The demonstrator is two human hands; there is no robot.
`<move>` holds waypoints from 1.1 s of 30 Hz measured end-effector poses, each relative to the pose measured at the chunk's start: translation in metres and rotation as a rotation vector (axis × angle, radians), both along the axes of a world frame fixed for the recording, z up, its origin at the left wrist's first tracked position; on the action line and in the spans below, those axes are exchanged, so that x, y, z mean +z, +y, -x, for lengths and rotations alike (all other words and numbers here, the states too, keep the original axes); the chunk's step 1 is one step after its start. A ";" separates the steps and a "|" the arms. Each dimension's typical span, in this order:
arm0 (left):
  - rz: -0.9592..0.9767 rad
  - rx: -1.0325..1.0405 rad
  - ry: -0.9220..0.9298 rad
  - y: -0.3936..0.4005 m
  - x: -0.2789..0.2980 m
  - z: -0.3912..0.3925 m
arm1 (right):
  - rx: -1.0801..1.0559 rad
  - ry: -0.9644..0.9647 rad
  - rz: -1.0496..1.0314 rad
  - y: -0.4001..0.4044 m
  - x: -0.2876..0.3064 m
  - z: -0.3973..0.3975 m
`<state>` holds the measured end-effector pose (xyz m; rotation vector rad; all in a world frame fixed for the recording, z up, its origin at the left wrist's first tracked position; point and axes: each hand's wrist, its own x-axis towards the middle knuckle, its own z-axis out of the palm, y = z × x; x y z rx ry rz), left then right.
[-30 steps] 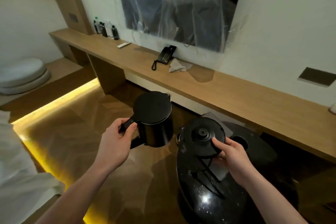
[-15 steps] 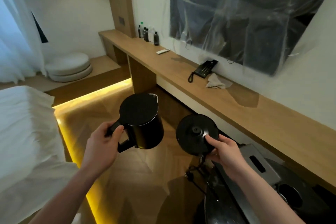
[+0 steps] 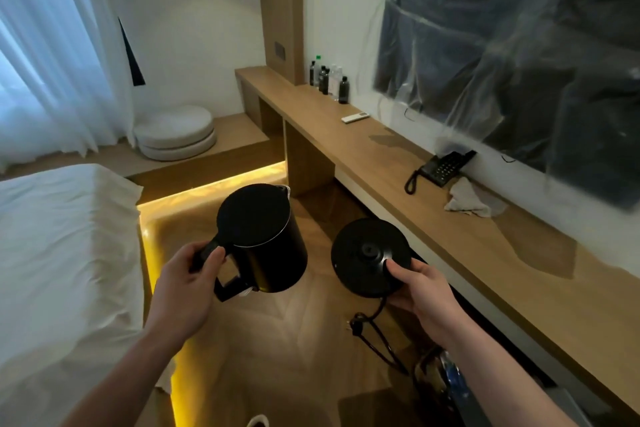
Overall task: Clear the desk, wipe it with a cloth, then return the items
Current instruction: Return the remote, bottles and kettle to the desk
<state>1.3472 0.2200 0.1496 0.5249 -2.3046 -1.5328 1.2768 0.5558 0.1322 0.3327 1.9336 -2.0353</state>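
Left hand curled round the handle of a black kettle: matte lid shut, thin silver rim, held upright over the floor, off the bench. Right hand pinches the round black kettle base, thumb on top; its cord dangles below. Further along the bench: phone, crumpled cloth beside it.

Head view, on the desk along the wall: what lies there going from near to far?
Crumpled cloth → black telephone → white remote → cluster of bottles, on the wooden desk.
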 end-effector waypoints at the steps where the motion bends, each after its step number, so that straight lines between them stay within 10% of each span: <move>1: -0.005 0.001 0.006 -0.007 -0.001 0.013 | -0.003 0.001 -0.010 -0.008 -0.001 0.014; 33: -0.078 -0.089 -0.061 -0.224 -0.016 0.548 | -0.230 -0.128 0.093 -0.215 -0.037 0.492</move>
